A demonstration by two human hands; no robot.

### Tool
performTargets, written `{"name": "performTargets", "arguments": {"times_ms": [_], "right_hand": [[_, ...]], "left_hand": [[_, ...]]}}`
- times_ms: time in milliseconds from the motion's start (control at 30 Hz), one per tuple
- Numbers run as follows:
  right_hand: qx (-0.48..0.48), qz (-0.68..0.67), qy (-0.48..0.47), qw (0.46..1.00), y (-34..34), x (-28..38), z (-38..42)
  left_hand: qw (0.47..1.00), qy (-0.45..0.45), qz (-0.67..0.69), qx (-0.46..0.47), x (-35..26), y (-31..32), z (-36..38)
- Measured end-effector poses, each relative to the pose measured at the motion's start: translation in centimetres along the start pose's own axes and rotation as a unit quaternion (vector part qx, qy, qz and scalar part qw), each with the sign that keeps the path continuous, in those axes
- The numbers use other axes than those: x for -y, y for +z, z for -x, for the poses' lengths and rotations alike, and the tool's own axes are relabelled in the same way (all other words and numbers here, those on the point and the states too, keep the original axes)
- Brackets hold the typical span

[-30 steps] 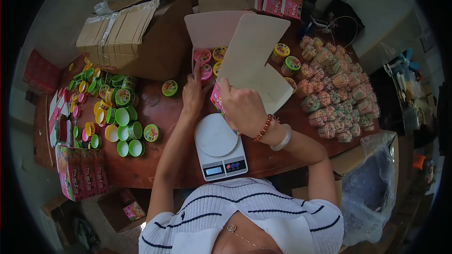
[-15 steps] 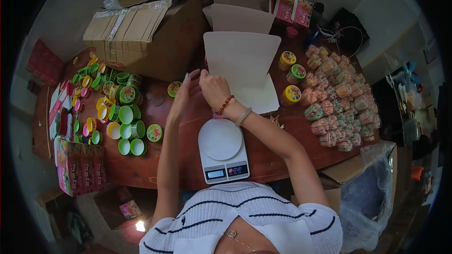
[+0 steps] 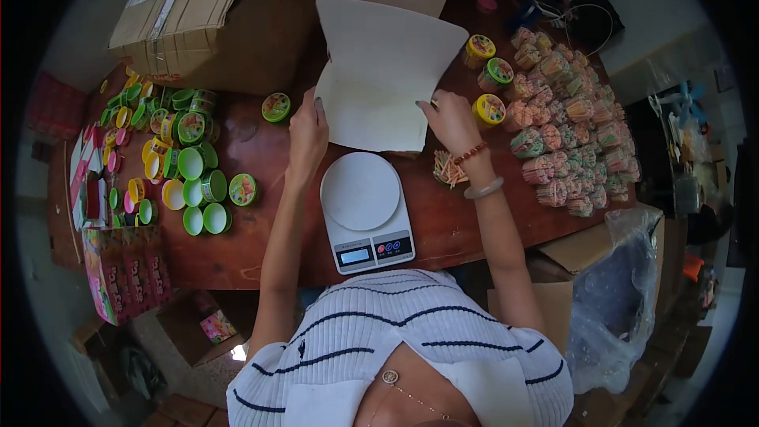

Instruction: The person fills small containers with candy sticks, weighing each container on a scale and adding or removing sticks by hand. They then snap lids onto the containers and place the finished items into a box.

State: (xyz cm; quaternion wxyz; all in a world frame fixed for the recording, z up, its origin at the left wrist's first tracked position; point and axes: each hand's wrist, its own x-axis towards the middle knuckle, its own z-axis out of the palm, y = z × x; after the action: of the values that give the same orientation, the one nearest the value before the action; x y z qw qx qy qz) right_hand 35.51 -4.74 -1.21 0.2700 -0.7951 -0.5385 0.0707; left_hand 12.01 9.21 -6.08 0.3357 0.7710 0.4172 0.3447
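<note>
A white cardboard box (image 3: 375, 111) stands open in front of me, its tall lid flap raised at the back. My left hand (image 3: 308, 133) grips its left side, the thumb at the edge. On the opposite side, my right hand (image 3: 452, 120) pinches the right wall near the front corner. Just in front of the box sits a white kitchen scale (image 3: 362, 194) with a bare round plate and a lit display. A small bundle of thin sticks (image 3: 450, 168) lies by my right wrist. One green round tub (image 3: 276, 107) is left of my left hand.
Green and yellow tubs and lids (image 3: 190, 162) crowd the left side. A big brown carton (image 3: 213, 32) stands behind them. Many wrapped stick bundles (image 3: 569, 126) fill the right side, with three lidded tubs (image 3: 489, 110) beside them. Pink printed boxes (image 3: 126, 273) stand at the front left edge.
My hands have moved apart, from close together at the box's left edge to opposite sides of it. The right hand crossed rightward. The box's front now shows more, and the view has shifted.
</note>
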Motion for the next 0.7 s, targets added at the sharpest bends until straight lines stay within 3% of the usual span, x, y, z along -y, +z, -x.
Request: {"name": "performTargets", "arguments": {"times_ms": [33, 200, 233, 267, 300, 333, 400, 433, 500, 567, 633, 700], "right_hand": [[-0.021, 0.015, 0.038, 0.999, 0.6, 0.9, -0.3], [-0.064, -0.027, 0.039, 0.997, 1.7, 1.3, -1.6], [-0.061, -0.045, 0.046, 0.996, 1.2, 1.3, -1.5], [-0.124, -0.098, 0.040, 0.987, 0.7, 0.8, -1.1], [-0.186, -0.150, 0.033, 0.971, 0.1, 0.3, -0.1], [-0.161, -0.164, 0.102, 0.968, -1.8, 0.1, 0.9], [-0.218, -0.169, 0.157, 0.948, -4.3, -1.7, 3.1], [-0.334, -0.113, 0.087, 0.932, -4.6, -3.2, 3.7], [-0.352, -0.034, 0.105, 0.929, -5.2, -8.1, 4.8], [-0.329, -0.057, 0.163, 0.929, -7.4, -9.8, 6.2], [-0.195, -0.005, 0.264, 0.945, -8.4, -12.6, 6.6], [-0.176, 0.061, 0.221, 0.957, -8.1, -14.8, 6.4]], "left_hand": [[1.000, 0.013, 0.002, -0.016, -0.2, 0.1, 0.1], [0.999, -0.013, -0.016, 0.027, -0.4, -2.1, 1.4], [0.998, 0.030, -0.051, -0.029, -0.4, -2.4, 1.5], [0.990, 0.076, -0.082, -0.088, -0.5, -2.5, 1.5], [0.994, 0.076, -0.035, -0.077, -2.1, -3.6, 1.8], [0.995, 0.073, 0.012, -0.063, -4.2, -5.2, 2.2], [0.993, 0.094, 0.032, -0.067, -6.1, -6.4, 2.7], [0.992, 0.099, 0.040, -0.063, -6.5, -7.0, 2.8], [0.990, 0.111, 0.040, -0.072, -7.2, -7.4, 3.0], [0.991, 0.096, 0.081, -0.052, -6.8, -7.8, 3.3], [0.990, 0.111, 0.076, -0.045, -6.1, -8.3, 3.5], [0.994, 0.075, 0.072, -0.045, -5.6, -8.7, 3.7]]}}
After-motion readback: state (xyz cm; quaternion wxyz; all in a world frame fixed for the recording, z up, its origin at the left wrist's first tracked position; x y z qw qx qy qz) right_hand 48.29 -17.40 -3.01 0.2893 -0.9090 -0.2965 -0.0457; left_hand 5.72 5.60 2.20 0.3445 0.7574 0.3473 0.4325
